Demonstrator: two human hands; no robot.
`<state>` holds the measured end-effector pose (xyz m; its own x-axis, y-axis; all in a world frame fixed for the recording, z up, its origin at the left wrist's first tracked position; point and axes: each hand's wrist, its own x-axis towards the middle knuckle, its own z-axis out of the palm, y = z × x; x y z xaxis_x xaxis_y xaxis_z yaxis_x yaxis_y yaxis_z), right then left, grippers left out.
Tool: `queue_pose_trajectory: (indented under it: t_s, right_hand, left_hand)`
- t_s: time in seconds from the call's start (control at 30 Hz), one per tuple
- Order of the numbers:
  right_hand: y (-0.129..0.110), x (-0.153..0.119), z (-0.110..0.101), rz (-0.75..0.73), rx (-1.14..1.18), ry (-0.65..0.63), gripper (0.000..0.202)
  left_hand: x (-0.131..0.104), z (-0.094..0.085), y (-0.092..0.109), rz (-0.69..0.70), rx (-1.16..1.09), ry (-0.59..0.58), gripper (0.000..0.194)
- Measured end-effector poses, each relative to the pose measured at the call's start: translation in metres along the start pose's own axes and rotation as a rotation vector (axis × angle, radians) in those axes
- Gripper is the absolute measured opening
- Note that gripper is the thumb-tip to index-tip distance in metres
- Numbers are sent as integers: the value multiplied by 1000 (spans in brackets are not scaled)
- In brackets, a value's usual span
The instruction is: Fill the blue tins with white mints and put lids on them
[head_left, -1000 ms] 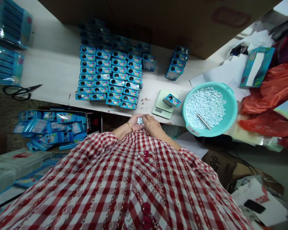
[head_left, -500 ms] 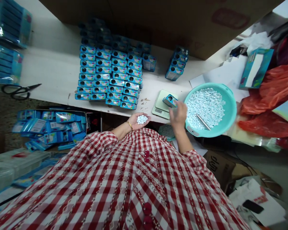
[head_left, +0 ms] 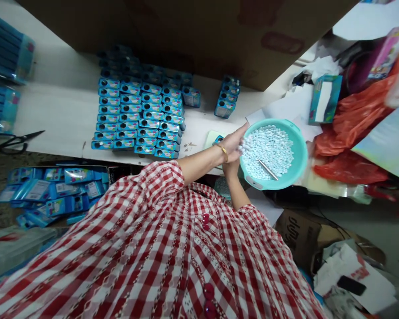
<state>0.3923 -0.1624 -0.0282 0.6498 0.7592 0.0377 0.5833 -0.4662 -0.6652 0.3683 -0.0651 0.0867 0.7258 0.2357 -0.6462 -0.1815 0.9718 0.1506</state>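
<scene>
A person in a red and white checked shirt leans over a white worktop (head_left: 63, 119), seen from above. The left hand (head_left: 233, 142), with a gold bangle at the wrist, reaches across to the near rim of a teal basin (head_left: 297, 166); its fingers are spread and tilted over a heap of small pale blue tablets (head_left: 269, 148) filling the basin, a few of them at the fingertips. The right hand (head_left: 231, 167) sits just beneath the left, mostly hidden by it, so whether it is spread or gripping cannot be told. A metal scoop handle (head_left: 267, 169) lies on the tablets. Just left of the hands a pale green scale (head_left: 210, 138) peeks out with a small blue tin on it. The step in hand looks like tipping loose tablets into the basin; the next move would call for an emptied palm and a steady basin. Rows of matching blue tins (head_left: 138, 117) fill the worktop's middle, with scissors (head_left: 9, 141) at the far left. The tin labels are too small to read
</scene>
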Motion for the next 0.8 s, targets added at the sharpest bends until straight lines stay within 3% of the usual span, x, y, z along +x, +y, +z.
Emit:
queue_pose_trajectory:
  t_s: [0.1,0.27,0.37,0.43,0.53,0.6,0.8]
  right_hand:
    - [4,10,4,68,83,47,40]
    - [11,15,10,145,164,22,36]
    - [-5,15,-3,-61,80,-28,34]
    - [-27,14,-16,-277,-63,-95,37]
    - [-61,13,-32,-550,-270,-226,40]
    - [-76,14,-36,-650,-346,-294,39]
    - [-84,9,-42,-656,-427,-280,41]
  left_hand:
    - [12,-7,-3,92,71,66,34]
    - [-6,-74,37,319,116,336,26]
    - [-18,-108,54,326,79,489,28]
    - [-21,-122,55,251,27,476,33]
    - [-20,-129,50,161,-70,351,40]
    - [-20,-127,46,138,-123,308,40]
    - [-20,-127,44,113,-156,308,31]
